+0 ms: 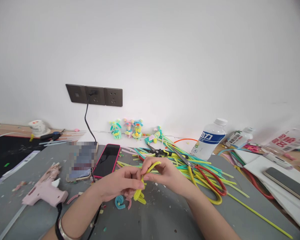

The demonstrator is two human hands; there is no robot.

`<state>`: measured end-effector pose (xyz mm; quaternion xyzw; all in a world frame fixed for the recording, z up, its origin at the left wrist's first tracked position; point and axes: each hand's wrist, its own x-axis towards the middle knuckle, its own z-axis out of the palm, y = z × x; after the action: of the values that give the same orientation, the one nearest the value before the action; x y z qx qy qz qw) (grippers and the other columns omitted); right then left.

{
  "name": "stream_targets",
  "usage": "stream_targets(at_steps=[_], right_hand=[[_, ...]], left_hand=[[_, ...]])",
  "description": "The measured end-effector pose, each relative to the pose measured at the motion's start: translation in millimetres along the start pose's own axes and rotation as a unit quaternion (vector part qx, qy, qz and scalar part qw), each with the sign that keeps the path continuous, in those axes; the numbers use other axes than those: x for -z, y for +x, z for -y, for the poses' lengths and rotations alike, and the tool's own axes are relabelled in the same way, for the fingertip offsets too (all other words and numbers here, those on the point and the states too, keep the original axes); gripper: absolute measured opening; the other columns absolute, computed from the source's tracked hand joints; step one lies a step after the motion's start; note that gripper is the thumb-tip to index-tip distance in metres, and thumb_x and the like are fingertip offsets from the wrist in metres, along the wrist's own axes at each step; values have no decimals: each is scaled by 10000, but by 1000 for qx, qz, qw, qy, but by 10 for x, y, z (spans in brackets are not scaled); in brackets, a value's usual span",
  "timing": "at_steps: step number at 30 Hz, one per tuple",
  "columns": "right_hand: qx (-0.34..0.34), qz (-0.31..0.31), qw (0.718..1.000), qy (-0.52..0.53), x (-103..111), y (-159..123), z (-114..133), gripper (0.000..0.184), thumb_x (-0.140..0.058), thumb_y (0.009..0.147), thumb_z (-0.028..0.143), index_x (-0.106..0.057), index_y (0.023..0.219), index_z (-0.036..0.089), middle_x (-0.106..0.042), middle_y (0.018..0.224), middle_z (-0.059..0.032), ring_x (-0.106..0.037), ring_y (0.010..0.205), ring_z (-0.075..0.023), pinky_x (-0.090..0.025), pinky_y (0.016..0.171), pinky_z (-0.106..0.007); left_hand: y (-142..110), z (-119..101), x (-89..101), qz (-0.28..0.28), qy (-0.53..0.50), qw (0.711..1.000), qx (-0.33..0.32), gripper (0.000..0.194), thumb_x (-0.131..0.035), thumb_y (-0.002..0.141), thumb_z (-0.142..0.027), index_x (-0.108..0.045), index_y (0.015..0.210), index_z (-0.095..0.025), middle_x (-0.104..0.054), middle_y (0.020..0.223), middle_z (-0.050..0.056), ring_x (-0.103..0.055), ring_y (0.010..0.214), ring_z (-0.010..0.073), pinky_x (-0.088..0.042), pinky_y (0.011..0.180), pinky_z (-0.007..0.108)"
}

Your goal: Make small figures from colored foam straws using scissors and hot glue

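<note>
Both hands meet over the grey mat, closed around a bent yellow pipe cleaner (153, 166). My left hand (123, 181) pinches its lower part, where a bunched yellow piece (139, 194) hangs below the fingers. With thumb and fingertips, my right hand (162, 171) grips the upper strand, which curves up past the knuckles. Some of the fingertips are hidden behind the hands. Just under my left hand lie a coiled blue strip (119, 202) and a small pink curved piece (129, 203).
A pink glue gun (46, 191) lies left, near a pink-edged phone (107, 160). Scissors (205, 176), pliers (160, 152) and loose pipe cleaners (221, 175) spread to the right, by a white bottle (210, 138). Small fuzzy figures (137, 129) stand at the wall.
</note>
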<state>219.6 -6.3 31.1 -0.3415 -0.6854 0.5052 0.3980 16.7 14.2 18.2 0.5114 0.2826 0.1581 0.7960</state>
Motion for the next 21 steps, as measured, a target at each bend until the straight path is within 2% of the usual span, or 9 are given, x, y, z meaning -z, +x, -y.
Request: stream_targets(at_steps=[4, 8, 15, 21], right_hand=[[-18, -49, 998, -31, -45, 22, -29, 253, -756, 807, 427, -692, 767, 186, -670, 741, -17, -601, 702, -154, -486, 674, -273], [-22, -78, 995, -51, -86, 38, -45, 272, -753, 800, 445, -685, 755, 186, -653, 724, -5, -588, 675, -147, -487, 658, -261], [-15, -82, 994, -70, -81, 50, -64, 267, -715, 831, 441, -686, 754, 187, -673, 739, -20, -606, 698, -162, -488, 650, -265], [-16, -82, 993, -85, -37, 41, -45, 230, -733, 824, 398, -694, 743, 186, -676, 724, -14, -597, 694, -159, -470, 650, -262]], left_hand=[[-6, -35, -16, -30, -13, 999, -4, 307, -733, 778, -315, -477, 675, -181, -412, 532, -79, -290, 460, 52, -229, 466, 213], [-17, -62, -34, -29, -45, 999, 5, 280, -706, 807, -332, -486, 706, -191, -371, 536, -84, -230, 462, 57, -226, 453, 212], [-1, -74, -47, -64, -43, 997, 27, 283, -763, 765, -370, -570, 812, -169, -409, 627, -77, -275, 450, 36, -241, 415, 208], [-17, -83, -37, -65, -54, 996, 23, 358, -804, 746, -392, -515, 753, -181, -348, 607, -97, -212, 455, 27, -180, 412, 184]])
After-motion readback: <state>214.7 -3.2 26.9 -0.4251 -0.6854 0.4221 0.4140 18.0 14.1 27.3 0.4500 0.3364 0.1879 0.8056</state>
